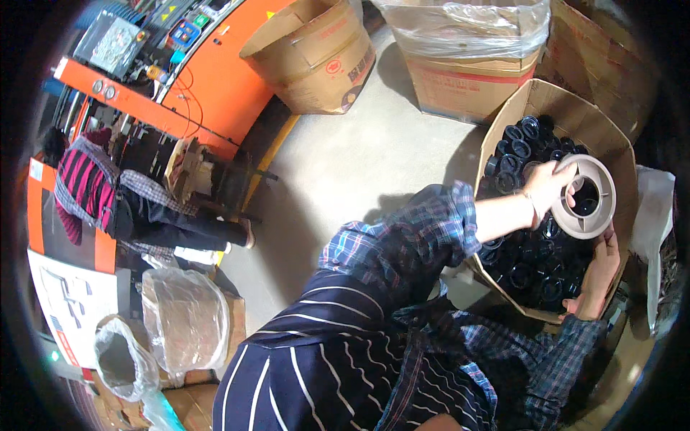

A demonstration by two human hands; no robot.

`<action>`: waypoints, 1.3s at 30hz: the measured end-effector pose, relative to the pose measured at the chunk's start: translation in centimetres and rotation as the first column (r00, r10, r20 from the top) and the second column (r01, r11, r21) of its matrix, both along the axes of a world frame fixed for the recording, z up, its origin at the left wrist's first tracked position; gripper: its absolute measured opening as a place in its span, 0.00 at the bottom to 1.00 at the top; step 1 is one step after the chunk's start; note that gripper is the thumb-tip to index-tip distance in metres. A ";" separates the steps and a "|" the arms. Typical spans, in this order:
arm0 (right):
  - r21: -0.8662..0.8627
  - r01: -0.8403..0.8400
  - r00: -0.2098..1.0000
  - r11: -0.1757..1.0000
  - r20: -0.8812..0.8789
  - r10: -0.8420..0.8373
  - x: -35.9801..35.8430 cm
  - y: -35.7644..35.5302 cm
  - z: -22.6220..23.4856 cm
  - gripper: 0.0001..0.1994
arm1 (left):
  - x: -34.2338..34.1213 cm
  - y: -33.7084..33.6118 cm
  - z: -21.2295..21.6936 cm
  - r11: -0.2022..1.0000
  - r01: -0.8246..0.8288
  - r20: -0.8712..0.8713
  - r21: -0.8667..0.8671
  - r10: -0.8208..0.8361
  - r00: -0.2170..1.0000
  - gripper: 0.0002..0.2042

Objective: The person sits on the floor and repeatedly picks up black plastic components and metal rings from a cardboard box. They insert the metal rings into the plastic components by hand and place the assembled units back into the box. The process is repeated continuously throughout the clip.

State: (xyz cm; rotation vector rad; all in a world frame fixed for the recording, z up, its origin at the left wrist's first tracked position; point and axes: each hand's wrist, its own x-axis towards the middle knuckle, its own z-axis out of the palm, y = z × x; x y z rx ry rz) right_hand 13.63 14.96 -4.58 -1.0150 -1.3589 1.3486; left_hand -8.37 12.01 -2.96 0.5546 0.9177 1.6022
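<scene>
concrete floor [345, 158] open; both hands [548, 185] grip beige ring [588, 197] over box rim [624, 147].

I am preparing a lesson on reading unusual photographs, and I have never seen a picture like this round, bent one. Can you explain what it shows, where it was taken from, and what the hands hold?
It comes from a wide fisheye camera worn on a person's head, looking down, so straight edges bend. No machine is grasping: these are the person's own bare hands. The left hand holds a beige ring-shaped spool; the right hand is at its lower edge, over an open cardboard box full of black round parts on the concrete floor. Another person is off to the left.
</scene>
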 end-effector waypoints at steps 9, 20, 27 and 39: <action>0.144 -0.255 0.931 0.956 0.304 0.202 -3.1 -5.2 2.4 0.05 | 4.4 -2.4 -2.2 0.974 -0.221 -0.389 0.053 0.223 0.894 0.19; 0.348 -0.042 0.749 0.936 0.632 -0.201 -4.2 -2.8 2.7 0.27 | 3.4 -2.1 1.4 0.992 0.099 -0.090 -0.072 -0.105 0.990 0.03; 0.331 -0.372 0.554 0.867 0.829 -0.079 -1.9 -0.8 3.1 0.32 | 1.8 -2.7 2.3 0.987 0.104 -0.191 -0.122 -0.126 0.973 0.09; 0.549 -0.397 0.575 0.736 0.773 -0.266 1.6 0.0 0.2 0.29 | 2.9 -2.2 2.0 0.955 0.271 -0.156 -0.116 -0.287 0.945 0.09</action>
